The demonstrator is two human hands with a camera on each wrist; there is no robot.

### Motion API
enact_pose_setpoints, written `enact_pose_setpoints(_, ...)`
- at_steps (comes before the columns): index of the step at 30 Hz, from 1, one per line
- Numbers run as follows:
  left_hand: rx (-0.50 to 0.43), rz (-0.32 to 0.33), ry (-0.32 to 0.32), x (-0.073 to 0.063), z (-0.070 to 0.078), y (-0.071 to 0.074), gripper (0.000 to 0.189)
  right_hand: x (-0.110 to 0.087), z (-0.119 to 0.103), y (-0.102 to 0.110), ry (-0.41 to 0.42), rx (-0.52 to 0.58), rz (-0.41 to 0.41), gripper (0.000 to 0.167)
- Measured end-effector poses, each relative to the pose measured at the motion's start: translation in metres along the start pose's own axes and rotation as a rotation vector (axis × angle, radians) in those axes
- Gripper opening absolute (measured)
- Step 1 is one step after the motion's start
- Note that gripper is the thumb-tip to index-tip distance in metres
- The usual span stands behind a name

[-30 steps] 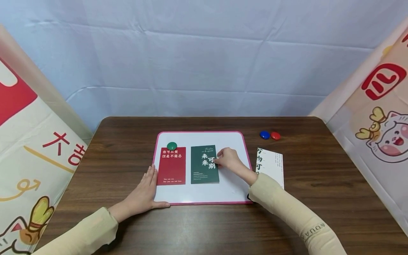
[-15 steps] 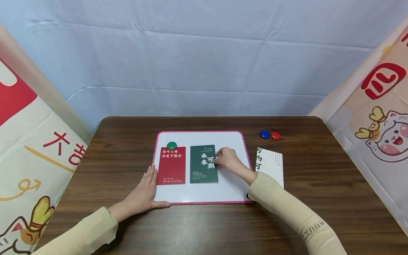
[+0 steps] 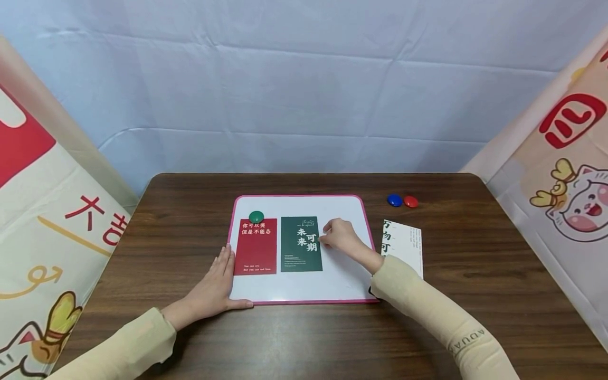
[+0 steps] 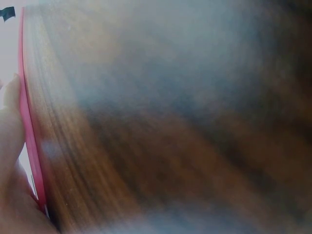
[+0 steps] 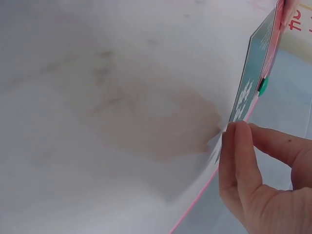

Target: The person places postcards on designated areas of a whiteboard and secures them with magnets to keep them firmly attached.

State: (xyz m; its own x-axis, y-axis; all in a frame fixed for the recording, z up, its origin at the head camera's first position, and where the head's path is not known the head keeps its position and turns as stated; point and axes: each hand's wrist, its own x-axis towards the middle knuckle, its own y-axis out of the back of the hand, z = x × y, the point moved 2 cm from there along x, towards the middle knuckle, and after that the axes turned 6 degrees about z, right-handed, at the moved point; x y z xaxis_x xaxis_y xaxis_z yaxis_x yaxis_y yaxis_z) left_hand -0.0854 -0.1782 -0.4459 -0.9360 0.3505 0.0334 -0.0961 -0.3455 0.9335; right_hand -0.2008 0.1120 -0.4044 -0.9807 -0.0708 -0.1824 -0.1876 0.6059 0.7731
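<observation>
A green card with white lettering is over the middle of a pink-edged whiteboard. At its right edge, my right hand pinches it with thumb and fingertips. In the right wrist view, the fingertips meet at the side of the card. My left hand rests at the board's lower left corner, fingers straight along the left side and thumb along the front edge. To the left of the green card, a red card lies on the board, a round green magnet on its top edge.
Right of the board lies a white card with black lettering, partly behind the right sleeve. Beyond it, a blue magnet and a red magnet sit side by side on the brown wooden table.
The green card has shifted slightly left on the board, closer to the red card, and its lower edge looks flatter. My right hand has barely moved; my left hand has stayed still.
</observation>
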Motion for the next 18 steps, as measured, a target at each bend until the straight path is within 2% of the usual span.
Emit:
enact_pose_setpoints(9, -0.002, 0.015, -0.005, 0.000, 0.002, 0.001, 0.121, -0.001, 0.003, 0.008, 0.037, -0.043, 0.003, 0.030)
enact_pose_setpoints(18, 0.009, -0.007, 0.002, 0.000, 0.001, 0.000, 0.121, 0.001, 0.012, 0.018, 0.064, -0.122, 0.005, 0.028)
